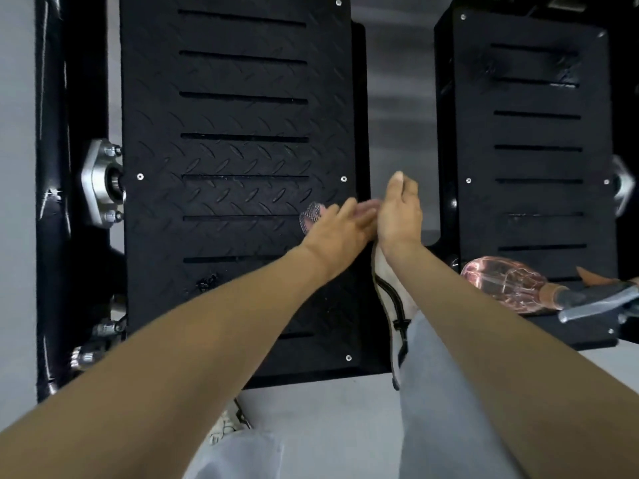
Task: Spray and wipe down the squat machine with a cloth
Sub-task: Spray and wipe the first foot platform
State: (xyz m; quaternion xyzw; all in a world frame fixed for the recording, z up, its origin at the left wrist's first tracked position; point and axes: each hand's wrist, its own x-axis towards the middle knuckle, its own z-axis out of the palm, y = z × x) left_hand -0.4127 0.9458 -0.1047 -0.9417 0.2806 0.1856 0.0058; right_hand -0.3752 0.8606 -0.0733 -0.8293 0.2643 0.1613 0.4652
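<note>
Head view, two footplates (224, 115) (536, 133), one spray bottle (505, 281), one cloth (312, 216) under flat left hand (340, 229), right hand (399, 210) loosely open

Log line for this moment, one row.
left hand: at cloth, grip blurred | right hand: beside it, fingers relaxed | spray bottle: lying on right footplate

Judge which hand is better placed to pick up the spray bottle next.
Right, probably. The right hand looks empty and is nearer the spray bottle lying on the right footplate. The left hand is over the left footplate with the cloth at its fingers.
</note>
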